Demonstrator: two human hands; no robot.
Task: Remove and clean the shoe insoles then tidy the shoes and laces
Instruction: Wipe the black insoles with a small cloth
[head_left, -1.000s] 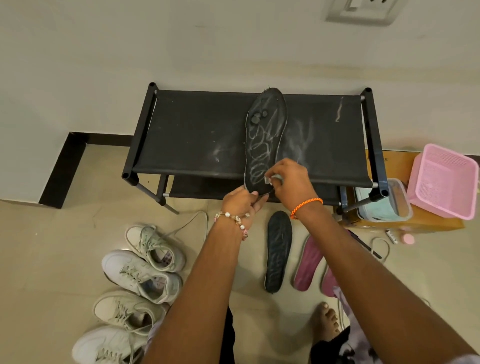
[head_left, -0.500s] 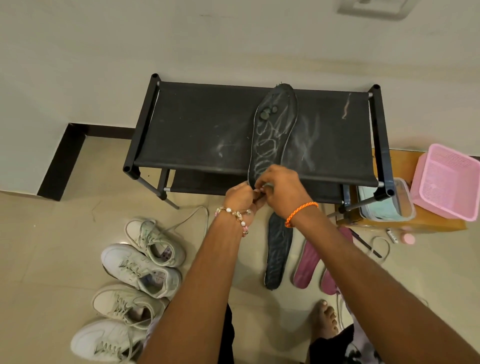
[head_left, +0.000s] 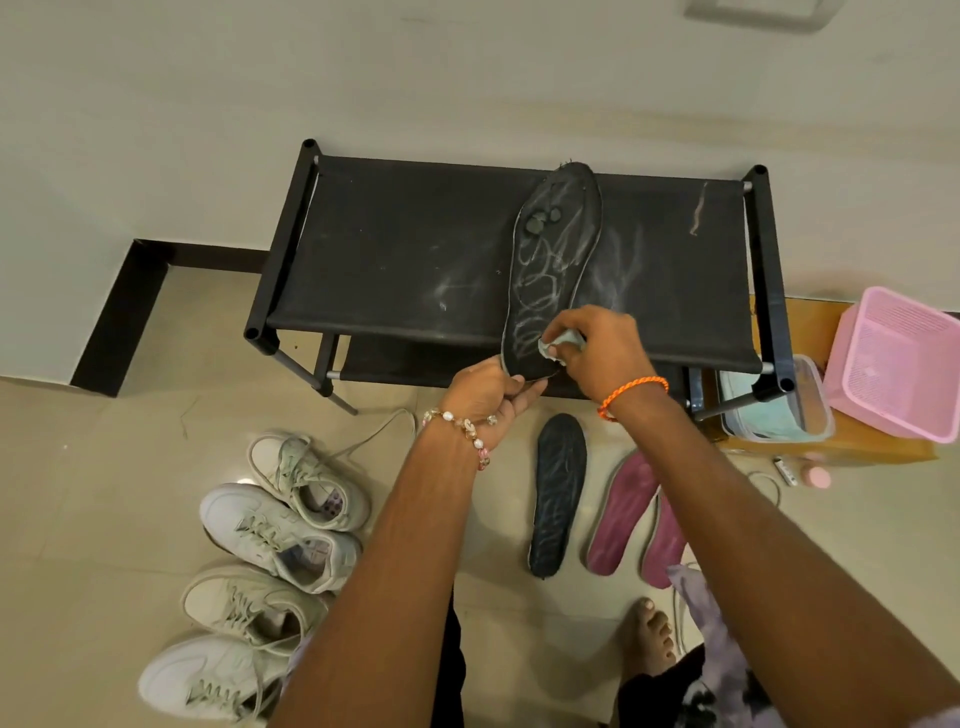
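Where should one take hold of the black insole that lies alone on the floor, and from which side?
Probably at the black insole's near narrow end, coming from above. It lies flat on the floor, so a pinch grip must lift an edge first, and the pink insoles lie close on its right, leaving more room on its left.

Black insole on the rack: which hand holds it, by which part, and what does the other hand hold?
The left hand pinches the black insole at its near end. The right hand holds a small pale wipe against it.
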